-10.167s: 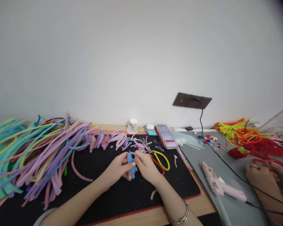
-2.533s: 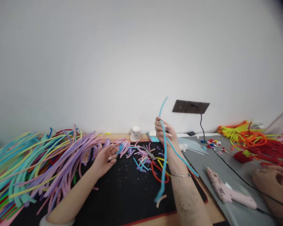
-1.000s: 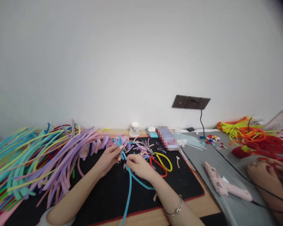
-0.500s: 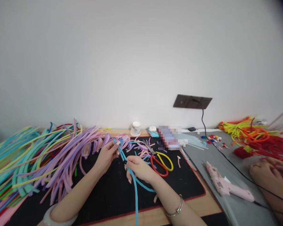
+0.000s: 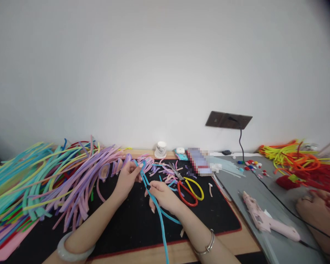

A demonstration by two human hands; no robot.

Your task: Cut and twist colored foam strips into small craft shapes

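Blue pipe cleaners [image 5: 160, 216] run between my two hands, with long loose ends hanging down past the near table edge. My left hand [image 5: 130, 176] pinches them near their bent upper end. A little lower and to the right, my right hand [image 5: 161, 196] grips the same strands between thumb and fingers. Beyond my right hand lie scissors [image 5: 189, 190] with one red and one yellow handle, their blades pointing away from me. Short purple, pink and blue pipe cleaner pieces [image 5: 170, 178] are scattered on the black mat [image 5: 121, 227] behind my hands.
A large heap of pastel pipe cleaners [image 5: 79, 179] covers the left side. Along the wall stand a white cup [image 5: 161, 149] and a blurred-out box-like item [image 5: 199, 161]. Rightward, a pink glue gun [image 5: 269, 220] with its cord lies near another person's hands [image 5: 316, 205], which touch red material.
The view has shifted slightly, so most things appear a bit farther right. Both my hands keep hold of the blue pipe cleaners, with little change in grip.
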